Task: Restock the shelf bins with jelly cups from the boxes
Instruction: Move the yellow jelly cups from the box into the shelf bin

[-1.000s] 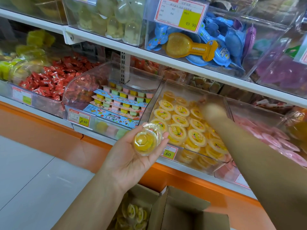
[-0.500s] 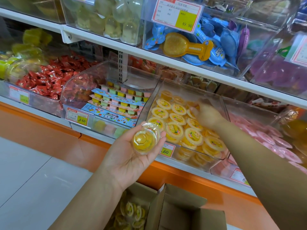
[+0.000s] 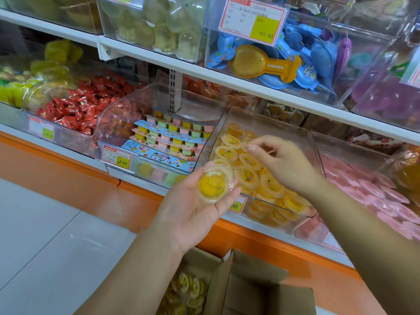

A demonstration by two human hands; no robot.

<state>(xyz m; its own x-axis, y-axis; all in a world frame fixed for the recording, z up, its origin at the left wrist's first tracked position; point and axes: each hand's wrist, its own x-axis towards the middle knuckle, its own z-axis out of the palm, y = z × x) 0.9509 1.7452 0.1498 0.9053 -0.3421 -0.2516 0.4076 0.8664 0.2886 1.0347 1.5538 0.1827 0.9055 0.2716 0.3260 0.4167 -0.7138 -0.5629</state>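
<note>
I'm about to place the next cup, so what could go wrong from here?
1. The jelly cup sits loosely in the left hand, barely gripped; it could slip toward the box below.
2. Yellow cups are heaped up to the front wall of the bin; one more placed near that edge might roll out.
3. The right hand hovers low over the heap and could knock cups askew.

Cardboard box [image 3: 261, 289] cut off at bottom edge; left hand [image 3: 193, 208] covers a price tag [image 3: 237, 204] (only "60" shows); right hand [image 3: 286, 162] fingers blurred, grip unclear.
</note>
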